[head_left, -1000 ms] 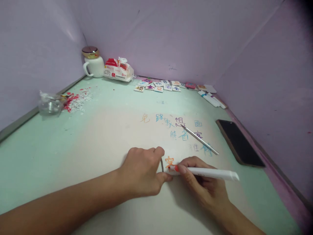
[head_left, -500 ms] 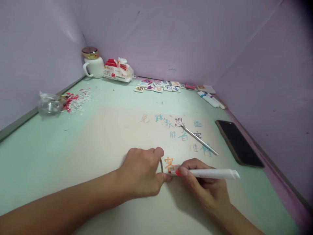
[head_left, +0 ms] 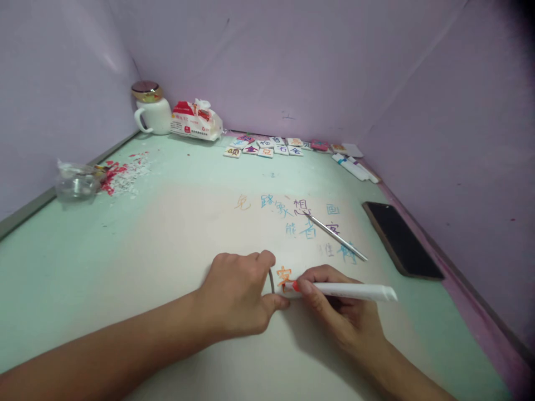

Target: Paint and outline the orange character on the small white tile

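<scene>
My right hand [head_left: 345,303] grips a white marker [head_left: 355,291] with an orange-red tip end. The marker lies nearly level, its tip down on a small white tile [head_left: 292,275] bearing an orange written character. My left hand [head_left: 242,292] pinches this tile's left side between thumb and fingers, against the table. A dark curved line shows between the left thumb and forefinger; what it is I cannot tell. The tile's lower right part is covered by the marker and the right fingers. Just beyond my hands lies a silver craft knife [head_left: 338,236].
Coloured characters mark the pale green table [head_left: 188,172]. A black phone [head_left: 403,239] lies at right, white markers [head_left: 355,168] behind it. Several lettered tiles [head_left: 265,152] line the back, near a tissue pack [head_left: 196,122] and a white mug [head_left: 155,117]. Red and white scraps [head_left: 125,172] and a plastic bag [head_left: 77,181] lie left.
The view has shifted slightly, so everything sits a little further left. The marker tip has moved a little over the lower part of the orange character; both hands keep their grips.
</scene>
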### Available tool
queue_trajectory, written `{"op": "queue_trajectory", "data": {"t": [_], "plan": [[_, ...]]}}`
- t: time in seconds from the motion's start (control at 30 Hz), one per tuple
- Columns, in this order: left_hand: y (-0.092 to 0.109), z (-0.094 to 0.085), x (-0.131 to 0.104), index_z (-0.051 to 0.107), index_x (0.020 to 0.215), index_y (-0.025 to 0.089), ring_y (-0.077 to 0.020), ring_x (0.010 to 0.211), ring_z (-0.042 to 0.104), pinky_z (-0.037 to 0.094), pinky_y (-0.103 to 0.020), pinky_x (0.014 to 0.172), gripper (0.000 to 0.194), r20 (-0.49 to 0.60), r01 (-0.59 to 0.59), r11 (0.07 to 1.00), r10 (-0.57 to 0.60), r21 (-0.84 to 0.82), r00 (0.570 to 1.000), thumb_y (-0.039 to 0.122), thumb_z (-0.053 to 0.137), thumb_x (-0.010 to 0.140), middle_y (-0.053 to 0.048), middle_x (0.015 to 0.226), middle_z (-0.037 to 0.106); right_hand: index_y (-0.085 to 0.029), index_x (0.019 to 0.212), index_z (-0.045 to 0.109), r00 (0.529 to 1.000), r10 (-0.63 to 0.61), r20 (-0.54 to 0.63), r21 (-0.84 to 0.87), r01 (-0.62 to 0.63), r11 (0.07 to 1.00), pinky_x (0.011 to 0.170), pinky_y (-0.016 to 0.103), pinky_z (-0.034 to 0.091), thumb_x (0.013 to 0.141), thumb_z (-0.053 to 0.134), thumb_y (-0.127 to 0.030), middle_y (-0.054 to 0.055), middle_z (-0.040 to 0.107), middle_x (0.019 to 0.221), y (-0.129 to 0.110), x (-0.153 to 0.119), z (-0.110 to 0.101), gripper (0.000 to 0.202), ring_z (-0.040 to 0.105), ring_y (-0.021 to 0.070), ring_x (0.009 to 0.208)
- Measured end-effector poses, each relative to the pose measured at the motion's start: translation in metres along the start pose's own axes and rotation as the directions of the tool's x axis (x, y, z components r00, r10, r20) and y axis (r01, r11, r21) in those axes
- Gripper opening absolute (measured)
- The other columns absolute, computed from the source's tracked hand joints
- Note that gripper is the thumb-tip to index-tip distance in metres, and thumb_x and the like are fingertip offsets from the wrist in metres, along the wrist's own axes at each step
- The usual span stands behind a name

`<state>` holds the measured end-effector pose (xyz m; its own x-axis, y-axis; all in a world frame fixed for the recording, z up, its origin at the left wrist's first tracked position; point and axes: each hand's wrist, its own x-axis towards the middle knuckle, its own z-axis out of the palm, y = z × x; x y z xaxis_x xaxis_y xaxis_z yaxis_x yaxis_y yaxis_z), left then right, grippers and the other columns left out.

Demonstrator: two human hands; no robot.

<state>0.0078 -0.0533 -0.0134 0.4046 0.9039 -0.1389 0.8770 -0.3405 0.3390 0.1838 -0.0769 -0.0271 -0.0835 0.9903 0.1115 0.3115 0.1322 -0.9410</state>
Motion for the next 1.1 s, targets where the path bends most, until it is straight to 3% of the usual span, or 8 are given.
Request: {"op": "queue_trajectory", "data": {"t": [0.6, 0.8, 1.1], "plan": [[0.001, -0.002, 0.0, 0.053, 0.1, 0.022, -0.0291, 0.073, 0.067, 0.046, -0.039, 0.061, 0.038, 0.013, 0.008, 1.0, -0.008, 0.002, 1.0, 0.052, 0.057, 0.077, -0.003, 0.085, 0.07, -0.02, 0.068, 0.062, 0.994, 0.053, -0.097, -0.008, -0.054, 0.998, 0.041, 0.022, 0.029, 0.081, 0.059, -0.034, -0.004, 0.048, 0.05, -0.002, 0.001, -0.002, 0.019, 0.039, 0.0099, 0.045], [0.005, -0.012, 0.0, 0.053, 0.101, 0.02, -0.0295, 0.076, 0.067, 0.047, -0.039, 0.063, 0.037, 0.094, 0.028, 1.0, -0.028, -0.005, 0.995, 0.049, 0.056, 0.078, -0.004, 0.088, 0.07, -0.019, 0.067, 0.062, 0.993, 0.051, -0.103, -0.033, -0.055, 0.998, 0.04, 0.022, 0.029, 0.081, 0.059, -0.034, -0.004, 0.047, 0.05, -0.002, 0.001, -0.003, 0.02, 0.038, 0.0096, 0.043], [0.007, -0.014, 0.0, 0.052, 0.104, 0.02, -0.0312, 0.082, 0.067, 0.047, -0.041, 0.068, 0.038, 0.111, 0.039, 0.999, -0.036, -0.022, 0.993, 0.048, 0.056, 0.079, -0.006, 0.095, 0.07, -0.019, 0.068, 0.061, 0.995, 0.021, -0.1, -0.041, -0.025, 0.999, 0.039, 0.021, 0.029, 0.082, 0.057, -0.034, -0.004, 0.047, 0.049, -0.001, 0.002, -0.004, 0.021, 0.039, 0.0089, 0.042]]}}
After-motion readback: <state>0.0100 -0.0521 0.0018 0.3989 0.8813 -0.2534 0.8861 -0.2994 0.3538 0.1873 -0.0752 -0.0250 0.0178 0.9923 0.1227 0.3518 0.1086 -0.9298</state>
